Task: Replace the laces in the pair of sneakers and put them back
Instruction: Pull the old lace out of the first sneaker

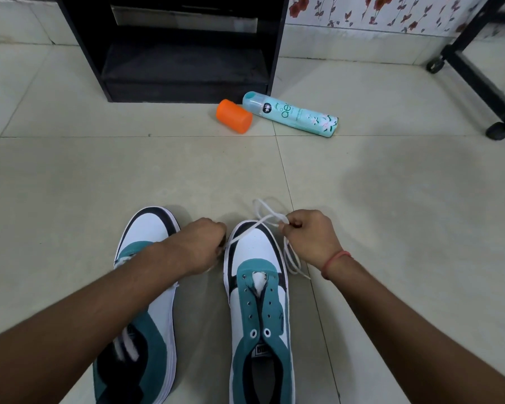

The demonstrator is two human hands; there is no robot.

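White lace [263,221] runs taut between my fists: my left hand [203,243] pinches one end, my right hand [309,234] grips the loops. Below it, the unlaced sneaker [258,301] points toward 12 o'clock, parallel to the laced sneaker [146,287] at 9. Orange cap [233,116] and spray can [292,113] lie at 12, well apart.

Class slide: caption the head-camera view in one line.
Both hands, left and right, stretch a white lace over the unlaced right sneaker.
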